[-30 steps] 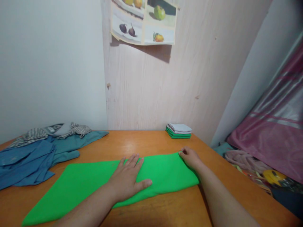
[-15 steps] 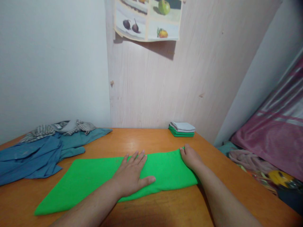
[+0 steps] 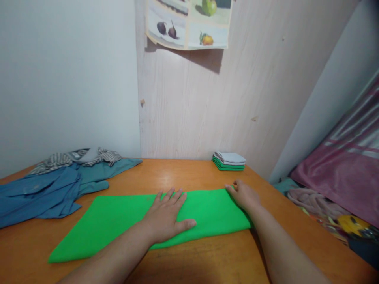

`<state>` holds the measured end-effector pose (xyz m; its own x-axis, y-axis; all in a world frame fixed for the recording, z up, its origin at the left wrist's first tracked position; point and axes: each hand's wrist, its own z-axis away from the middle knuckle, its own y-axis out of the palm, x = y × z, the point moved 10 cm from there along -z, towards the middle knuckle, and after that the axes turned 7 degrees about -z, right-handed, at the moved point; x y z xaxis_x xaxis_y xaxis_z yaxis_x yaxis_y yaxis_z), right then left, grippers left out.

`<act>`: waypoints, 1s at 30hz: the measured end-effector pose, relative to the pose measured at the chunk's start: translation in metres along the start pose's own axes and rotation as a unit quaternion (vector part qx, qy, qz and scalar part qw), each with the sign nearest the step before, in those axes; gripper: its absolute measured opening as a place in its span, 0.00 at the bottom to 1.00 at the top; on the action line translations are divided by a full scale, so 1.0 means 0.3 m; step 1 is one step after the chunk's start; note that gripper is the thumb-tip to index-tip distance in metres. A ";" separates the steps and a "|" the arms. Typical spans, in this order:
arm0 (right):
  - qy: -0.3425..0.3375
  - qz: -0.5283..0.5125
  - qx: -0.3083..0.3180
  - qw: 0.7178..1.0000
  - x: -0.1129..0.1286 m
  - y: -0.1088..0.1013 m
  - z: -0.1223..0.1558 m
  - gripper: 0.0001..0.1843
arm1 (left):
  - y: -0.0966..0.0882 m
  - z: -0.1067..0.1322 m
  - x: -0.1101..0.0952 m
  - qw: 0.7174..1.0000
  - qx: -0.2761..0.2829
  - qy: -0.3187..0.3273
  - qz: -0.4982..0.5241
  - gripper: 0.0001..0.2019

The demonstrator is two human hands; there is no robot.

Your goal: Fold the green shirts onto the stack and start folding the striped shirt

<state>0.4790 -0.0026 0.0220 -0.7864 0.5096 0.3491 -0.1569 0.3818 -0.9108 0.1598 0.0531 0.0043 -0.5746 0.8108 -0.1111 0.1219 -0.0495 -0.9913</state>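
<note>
The left hand (image 3: 167, 221) lies palm down on the green cloth (image 3: 124, 217), released, with the fingers spread toward the cloth's far edge and the thumb extended to the right. The right hand (image 3: 244, 195) is positioned at the far right corner of the same cloth, with the thumb at the far edge and the fingers bent; whether it pinches the fabric cannot be told. The green cloth rests on the tabletop (image 3: 177, 177) directly in front of the person, laid out as a long band running from left to right. Its left end is slanted and reaches nearer to the person than its right end, and its surface is largely smooth. Beyond the right hand, near the rear edge of the tabletop, stands a small folded stack (image 3: 229, 161), with light grey fabric on top and green fabric beneath, apart from the cloth. At the left lies a loose pile: a blue garment (image 3: 38, 193) in front, a teal garment (image 3: 96, 175) beside it, and a striped garment (image 3: 56, 160) at the rear. Behind the tabletop rises a pale wood-grain panel (image 3: 192, 106) carrying a sheet of fruit pictures (image 3: 188, 27). To the right, past the tabletop edge, a pink satin fabric (image 3: 340, 173) hangs above a crumpled mauve cloth (image 3: 314, 201) and a yellow item (image 3: 352, 225) that cannot be identified.
</note>
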 end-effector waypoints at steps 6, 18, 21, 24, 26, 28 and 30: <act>-0.187 -0.095 0.042 0.977 0.322 -0.013 0.146 0.29 | 0.001 0.001 -0.001 1.000 -0.008 0.000 0.004 0.46; -0.297 -0.060 0.215 0.929 0.493 0.218 0.346 0.41 | -0.025 0.007 -0.018 1.000 -0.011 -0.002 0.001 0.48; -0.297 -0.064 0.218 0.928 0.496 0.216 0.347 0.41 | -0.035 0.011 -0.047 1.000 -0.012 0.026 0.000 0.46; -0.301 -0.077 0.221 0.925 0.501 0.211 0.350 0.41 | -0.018 0.015 -0.065 0.999 0.013 0.040 0.003 0.45; -0.303 -0.088 0.228 0.921 0.497 0.201 0.345 0.42 | -0.010 0.015 -0.067 0.999 0.017 0.039 0.004 0.47; -0.291 -0.087 0.225 0.926 0.472 0.184 0.320 0.44 | -0.005 0.013 -0.065 0.999 0.015 0.040 0.007 0.47; -0.255 -0.070 0.199 0.944 0.415 0.158 0.271 0.45 | -0.001 0.010 -0.060 0.999 0.013 0.039 0.010 0.48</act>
<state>0.3251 0.0162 0.0044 -0.9110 0.0001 0.4124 -0.4119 0.0465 -0.9100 0.1676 0.0366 0.0065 -0.5069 0.8528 -0.1257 0.1106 -0.0803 -0.9906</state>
